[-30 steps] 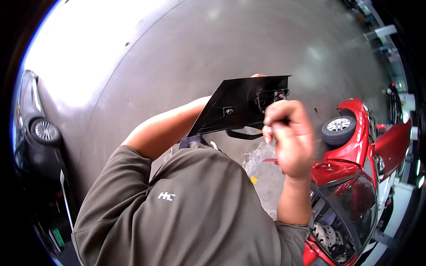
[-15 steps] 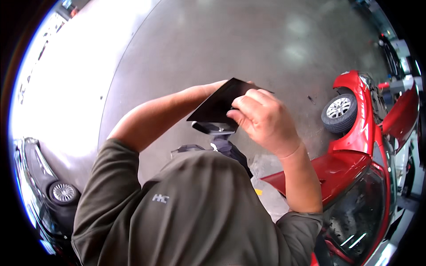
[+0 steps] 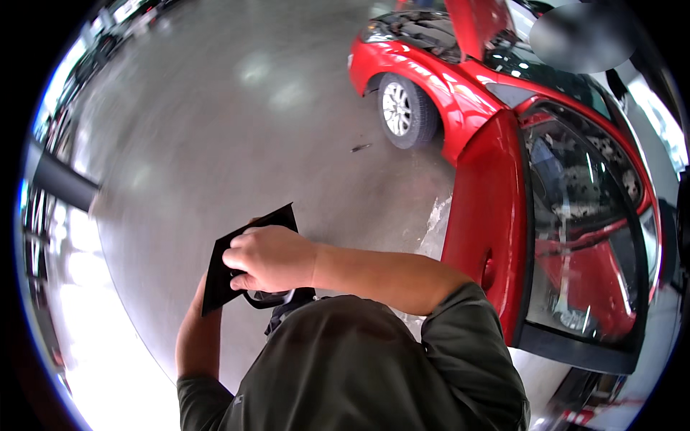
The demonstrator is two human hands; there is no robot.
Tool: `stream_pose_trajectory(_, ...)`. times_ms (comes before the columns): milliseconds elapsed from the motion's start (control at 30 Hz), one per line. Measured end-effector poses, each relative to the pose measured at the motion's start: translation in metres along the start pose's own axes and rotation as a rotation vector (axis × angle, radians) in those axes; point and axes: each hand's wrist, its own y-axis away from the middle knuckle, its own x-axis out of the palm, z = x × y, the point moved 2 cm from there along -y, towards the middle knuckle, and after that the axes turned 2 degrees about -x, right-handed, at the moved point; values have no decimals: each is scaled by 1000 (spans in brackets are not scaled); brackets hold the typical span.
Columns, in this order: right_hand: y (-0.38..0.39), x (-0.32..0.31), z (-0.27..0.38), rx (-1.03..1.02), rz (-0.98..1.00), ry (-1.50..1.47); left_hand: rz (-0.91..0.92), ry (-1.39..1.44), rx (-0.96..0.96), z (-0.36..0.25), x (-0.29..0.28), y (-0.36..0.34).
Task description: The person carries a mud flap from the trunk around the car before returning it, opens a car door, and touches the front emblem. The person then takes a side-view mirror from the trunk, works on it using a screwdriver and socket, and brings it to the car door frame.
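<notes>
A black angular panel (image 3: 214, 291) is held up in front of my body, tilted, with a curved black part (image 3: 260, 302) hanging beneath it. My right hand (image 3: 260, 258) lies over the panel's face with curled fingers; what they grip there is hidden. My left hand reaches behind the panel and holds it, mostly out of sight, its forearm rising from below.
At the right a red car (image 3: 431, 72) has its hood raised and a door (image 3: 481, 201) open beside me. A small dark object (image 3: 360, 147) lies on the grey floor (image 3: 215, 144). A grey post (image 3: 65, 187) stands at the left.
The view has swung toward the red car, which now fills more of the picture. My hands and the panel appear further left and lower, with my right forearm now level across the view.
</notes>
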Motion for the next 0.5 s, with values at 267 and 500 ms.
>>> stream_pose_trajectory(267,83,-103,-132,757,-670,-412,193,-441,232,14,-65,-180)
stream_pose_trajectory(500,245,-91,-230,1305,-1211,-704,249,352,104,14,-76,-321)
